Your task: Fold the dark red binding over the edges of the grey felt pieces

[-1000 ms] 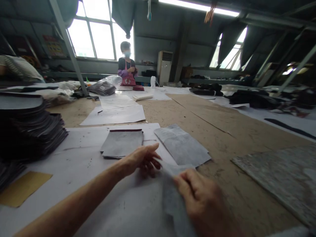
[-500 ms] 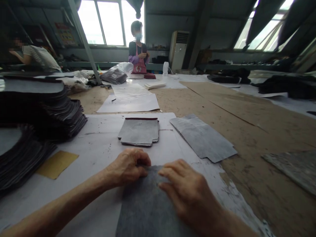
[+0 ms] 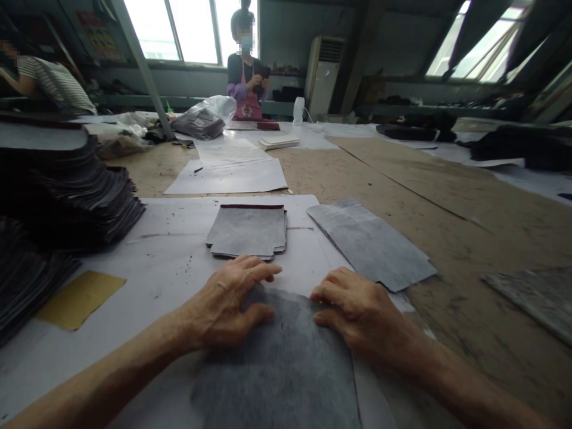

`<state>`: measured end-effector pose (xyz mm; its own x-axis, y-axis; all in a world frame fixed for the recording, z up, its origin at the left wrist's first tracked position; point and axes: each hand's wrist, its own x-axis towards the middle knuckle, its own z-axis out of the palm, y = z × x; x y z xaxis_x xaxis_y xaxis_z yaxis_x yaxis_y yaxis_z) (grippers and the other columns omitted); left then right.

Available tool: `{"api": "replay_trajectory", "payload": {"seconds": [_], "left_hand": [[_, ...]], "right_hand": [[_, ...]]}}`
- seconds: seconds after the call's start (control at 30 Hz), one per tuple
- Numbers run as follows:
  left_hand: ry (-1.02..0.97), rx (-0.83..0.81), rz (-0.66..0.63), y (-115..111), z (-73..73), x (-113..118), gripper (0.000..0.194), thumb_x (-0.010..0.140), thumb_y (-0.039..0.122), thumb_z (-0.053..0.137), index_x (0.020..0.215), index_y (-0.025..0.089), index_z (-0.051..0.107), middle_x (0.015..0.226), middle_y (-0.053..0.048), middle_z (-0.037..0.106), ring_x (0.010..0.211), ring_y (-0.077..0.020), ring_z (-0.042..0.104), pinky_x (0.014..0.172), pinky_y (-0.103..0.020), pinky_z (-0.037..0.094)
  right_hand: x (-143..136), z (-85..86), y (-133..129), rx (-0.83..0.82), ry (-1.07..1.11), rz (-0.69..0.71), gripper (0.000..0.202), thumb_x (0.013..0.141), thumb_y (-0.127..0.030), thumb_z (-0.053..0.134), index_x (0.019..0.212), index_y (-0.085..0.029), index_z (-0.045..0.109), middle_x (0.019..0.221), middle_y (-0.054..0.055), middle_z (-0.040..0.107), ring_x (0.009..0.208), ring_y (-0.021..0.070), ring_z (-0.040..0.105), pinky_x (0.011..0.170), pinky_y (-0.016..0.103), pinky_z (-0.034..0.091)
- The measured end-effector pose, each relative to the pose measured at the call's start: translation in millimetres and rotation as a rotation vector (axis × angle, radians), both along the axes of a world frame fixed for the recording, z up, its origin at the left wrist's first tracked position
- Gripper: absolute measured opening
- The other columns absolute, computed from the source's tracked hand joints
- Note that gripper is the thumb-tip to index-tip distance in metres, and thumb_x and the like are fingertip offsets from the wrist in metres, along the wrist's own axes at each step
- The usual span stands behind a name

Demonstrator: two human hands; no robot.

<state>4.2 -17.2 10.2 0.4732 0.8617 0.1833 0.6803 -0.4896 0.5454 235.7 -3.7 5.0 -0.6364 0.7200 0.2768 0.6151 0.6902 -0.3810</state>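
Note:
A grey fabric piece (image 3: 286,363) lies flat before me, its near end cut off by the picture's bottom. My left hand (image 3: 232,298) rests at its far left corner, thumb on the cloth and fingers stretched apart over the edge. At the far right corner, my right hand (image 3: 357,304) has bent fingers and thumb closed on the cloth's edge. Just beyond my left hand sits a small stack of notched grey pieces (image 3: 248,229) with a dark red top strip. Further right is a larger grey piece (image 3: 373,241), lying at a slant.
Tall piles of dark-edged pieces (image 3: 89,185) stand on the left, near a tan card (image 3: 80,298). White paper (image 3: 165,256) covers part of the brown table (image 3: 438,238). A grey felt-like slab (image 3: 531,298) lies at right. Across the table, a person (image 3: 245,77) holds something dark.
My hands have moved apart along the fabric's far edge, the right one shifting rightward. My left fingers have spread out. More of the grey cloth shows. The view has tilted slightly down.

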Motion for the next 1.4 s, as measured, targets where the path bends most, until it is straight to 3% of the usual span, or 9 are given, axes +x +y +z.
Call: {"api": "replay_trajectory", "payload": {"seconds": [0.17,0.27,0.33,0.43,0.57,0.7,0.9,1.2,1.4], "left_hand": [[0.164,0.162,-0.094,5,-2.9,11,0.027,0.079,0.022,0.057,0.106,0.024,0.06,0.096,-0.004,0.06,0.093,-0.0227,0.047,0.083,-0.044,0.036],[0.193,0.21,-0.092,10,-3.8,9,0.029,0.08,0.022,0.055,0.109,0.024,0.058,0.099,-0.005,0.059,0.094,-0.0234,0.047,0.082,-0.044,0.035],[0.198,0.179,-0.122,11,-3.7,7,0.03,0.081,0.02,0.053,0.111,0.022,0.056,0.098,-0.006,0.058,0.092,-0.022,0.048,0.08,-0.042,0.038],[0.17,0.127,-0.152,9,-5.0,4,0.025,0.082,0.017,0.049,0.105,0.02,0.059,0.086,-0.005,0.057,0.083,-0.0186,0.05,0.075,-0.037,0.041],[0.039,0.234,-0.164,1,-10.7,0,0.022,0.081,0.01,0.045,0.091,0.018,0.063,0.075,-0.004,0.055,0.073,-0.0155,0.049,0.069,-0.034,0.043],[-0.048,0.3,-0.164,-3,-14.8,-3,0.027,0.08,0.005,0.043,0.096,0.017,0.061,0.076,-0.003,0.056,0.07,-0.0134,0.047,0.066,-0.03,0.044],[-0.046,0.372,-0.195,-4,-15.1,0,0.028,0.079,0.001,0.043,0.094,0.015,0.062,0.075,-0.004,0.055,0.068,-0.0135,0.045,0.063,-0.029,0.043],[-0.016,0.425,-0.245,-6,-19.4,-1,0.028,0.077,-0.001,0.041,0.09,0.014,0.061,0.079,-0.005,0.055,0.071,-0.015,0.043,0.065,-0.031,0.043],[0.063,0.384,-0.32,-5,-13.1,-2,0.029,0.076,-0.003,0.038,0.088,0.013,0.059,0.083,-0.007,0.054,0.072,-0.0152,0.043,0.064,-0.031,0.043]], "right_hand": [[0,-1.3,-3,0.084,0.078,-0.002,0.013,0.07,-0.006,0.063,0.077,-0.017,0.063,0.084,0.006,0.058,0.082,0.019,0.051,0.071,0.032,0.042],[1,-1.7,-4,0.122,0.105,-0.011,0.014,0.071,-0.006,0.061,0.078,-0.018,0.064,0.091,0.007,0.057,0.086,0.0198,0.051,0.073,0.033,0.042],[2,-2.4,-3,0.09,0.091,0.0,0.014,0.07,-0.006,0.062,0.078,-0.018,0.063,0.084,0.005,0.058,0.081,0.0182,0.052,0.07,0.031,0.043],[2,-4.2,-1,0.067,0.078,0.018,0.016,0.068,-0.005,0.064,0.08,-0.017,0.061,0.075,0.002,0.059,0.074,0.0159,0.054,0.064,0.027,0.044],[-3,-4.9,-2,0.155,0.08,0.054,0.016,0.071,-0.005,0.059,0.084,-0.013,0.06,0.073,0.003,0.061,0.07,0.0151,0.055,0.061,0.027,0.045],[-9,-2.2,-5,0.223,0.042,0.043,0.015,0.074,-0.006,0.056,0.086,-0.014,0.061,0.079,0.006,0.061,0.076,0.0177,0.054,0.065,0.03,0.047],[-6,0.2,0,0.172,0.068,0.077,0.015,0.076,-0.006,0.054,0.084,-0.016,0.061,0.08,0.006,0.058,0.079,0.0179,0.052,0.067,0.03,0.046],[-1,-3.3,0,0.368,0.054,0.165,0.021,0.084,-0.005,0.043,0.082,-0.016,0.061,0.075,0.005,0.056,0.073,0.0144,0.047,0.063,0.026,0.042],[3,-4.0,5,0.331,-0.054,0.295,0.026,0.088,-0.008,0.036,0.089,-0.014,0.062,0.073,0.005,0.057,0.071,0.0153,0.046,0.063,0.029,0.041]]}}
